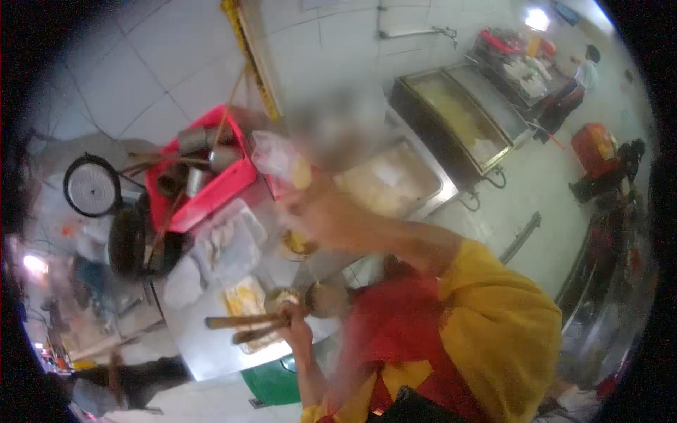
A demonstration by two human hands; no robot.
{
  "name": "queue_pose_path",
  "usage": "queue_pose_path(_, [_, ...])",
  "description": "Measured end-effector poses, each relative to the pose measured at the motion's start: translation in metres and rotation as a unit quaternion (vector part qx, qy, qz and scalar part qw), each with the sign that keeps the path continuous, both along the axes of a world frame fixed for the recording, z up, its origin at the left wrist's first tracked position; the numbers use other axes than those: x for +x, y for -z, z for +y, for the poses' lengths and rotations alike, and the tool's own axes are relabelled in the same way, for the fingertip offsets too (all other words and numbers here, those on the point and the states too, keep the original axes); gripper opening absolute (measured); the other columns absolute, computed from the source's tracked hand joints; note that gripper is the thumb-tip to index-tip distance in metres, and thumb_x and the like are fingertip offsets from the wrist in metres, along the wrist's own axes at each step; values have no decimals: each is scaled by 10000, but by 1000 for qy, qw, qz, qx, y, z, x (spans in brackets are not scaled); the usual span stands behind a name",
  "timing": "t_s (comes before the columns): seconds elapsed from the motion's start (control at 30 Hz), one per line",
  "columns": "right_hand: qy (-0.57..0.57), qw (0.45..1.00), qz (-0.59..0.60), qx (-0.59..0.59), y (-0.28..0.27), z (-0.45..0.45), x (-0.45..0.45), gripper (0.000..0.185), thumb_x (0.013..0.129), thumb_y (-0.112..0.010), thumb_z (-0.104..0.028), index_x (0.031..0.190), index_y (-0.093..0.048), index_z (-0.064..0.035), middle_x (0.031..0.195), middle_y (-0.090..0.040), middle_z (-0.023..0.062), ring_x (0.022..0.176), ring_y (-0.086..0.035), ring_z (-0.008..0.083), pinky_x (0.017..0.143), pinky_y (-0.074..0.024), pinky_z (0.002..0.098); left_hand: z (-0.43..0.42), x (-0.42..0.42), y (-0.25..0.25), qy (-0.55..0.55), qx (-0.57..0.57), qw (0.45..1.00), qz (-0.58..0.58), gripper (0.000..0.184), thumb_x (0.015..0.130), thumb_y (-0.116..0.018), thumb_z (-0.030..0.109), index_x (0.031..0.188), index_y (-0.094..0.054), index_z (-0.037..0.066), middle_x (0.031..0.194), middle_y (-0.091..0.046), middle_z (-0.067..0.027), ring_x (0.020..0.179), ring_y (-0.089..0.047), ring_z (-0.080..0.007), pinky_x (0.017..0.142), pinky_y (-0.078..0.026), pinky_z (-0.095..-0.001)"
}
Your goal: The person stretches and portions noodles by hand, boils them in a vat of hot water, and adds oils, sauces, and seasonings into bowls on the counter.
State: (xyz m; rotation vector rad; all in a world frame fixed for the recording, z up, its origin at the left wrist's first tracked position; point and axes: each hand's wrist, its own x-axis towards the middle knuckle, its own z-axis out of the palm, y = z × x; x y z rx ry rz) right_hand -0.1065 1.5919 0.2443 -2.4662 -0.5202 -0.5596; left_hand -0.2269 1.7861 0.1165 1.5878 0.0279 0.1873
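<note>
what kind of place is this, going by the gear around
Most likely a working kitchen, probably a commercial one: a big metal vat with yellowish contents stands behind the metal table, and a pink basket holds metal cups.

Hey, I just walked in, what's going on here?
Someone is working at a metal table. Their left hand grips wooden handles close to some yellowish food. Their right hand is stretched out near a plastic bag; blur hides whether it holds anything. A pink basket holds various containers, and another person is in the background.
</note>
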Motion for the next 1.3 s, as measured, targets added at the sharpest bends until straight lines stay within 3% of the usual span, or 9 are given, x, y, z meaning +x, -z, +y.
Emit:
queue_pose_path(0.1, [115,984,19,-131,-82,-122,-40,71,672,-537,-125,732,-557,-92,691,-547,76,666,-563,226,582,-445,377,-6,-3,-22,-43,-98,991,85,194,847,-497,141,690,-441,40,659,-448,-24,618,-436,-119,563,-395,-258])
queue_pose_path(0.23, [400,885,156,180,-145,-234,-53,141,773,-495,-151,798,-596,-55,690,-584,104,639,-583,260,593,-452,344,-35,9,-82,-9,-122,991,53,154,837,-502,66,715,-409,77,586,-444,-23,536,-429,-110,473,-367,-253])
queue_pose_path(0.3, [303,922,-221,-101,-85,-353,-24,361,817,-476,-327,623,-573,-37,516,-549,95,453,-537,222,435,-428,362,-58,7,-101,-2,-133,990,51,166,840,-496,69,702,-405,82,589,-439,-23,530,-422,-111,472,-365,-257])
queue_pose_path(0.53, [333,916,-33,-223,83,-601,93,252,784,-500,-248,711,-588,-23,641,-593,154,619,-591,320,522,-468,414,-248,49,-111,99,-109,989,-33,147,845,-475,77,706,-429,86,616,-425,-7,581,-434,-113,533,-389,-260])
queue_pose_path(0.6, [415,830,141,-345,129,-665,152,524,698,-626,-242,1125,-480,24,837,-582,141,653,-557,282,583,-471,424,-339,58,-111,79,-65,995,7,139,849,-479,95,718,-435,92,638,-423,9,595,-425,-97,551,-389,-253])
queue_pose_path(0.83, [179,981,-75,11,89,-810,142,336,787,-511,-202,1053,-528,2,876,-594,202,803,-575,352,750,-446,420,-683,98,-113,127,-165,978,17,261,900,-458,225,694,-395,77,589,-409,26,515,-380,-74,462,-309,-249])
queue_pose_path(1.07, [286,955,-42,68,-9,-1038,-131,270,807,-519,-235,963,-586,-25,814,-623,156,751,-603,318,664,-476,378,-919,161,-14,35,56,997,25,430,883,-465,386,817,-517,-36,677,-551,-73,554,-506,-193,551,-400,-334])
queue_pose_path(1.2, [537,769,345,-32,59,-1127,-218,225,808,-490,-204,891,-579,-15,938,-594,187,891,-561,334,753,-441,409,-901,184,45,51,300,953,8,571,876,-416,467,917,-560,-84,765,-597,-181,637,-561,-300,626,-423,-384])
queue_pose_path(1.3, [472,779,388,-137,227,-1216,-224,216,813,-473,-174,929,-568,-19,951,-586,192,886,-561,338,724,-455,436,-906,212,76,77,374,922,64,614,876,-381,494,930,-562,-90,785,-597,-224,687,-562,-337,665,-422,-389])
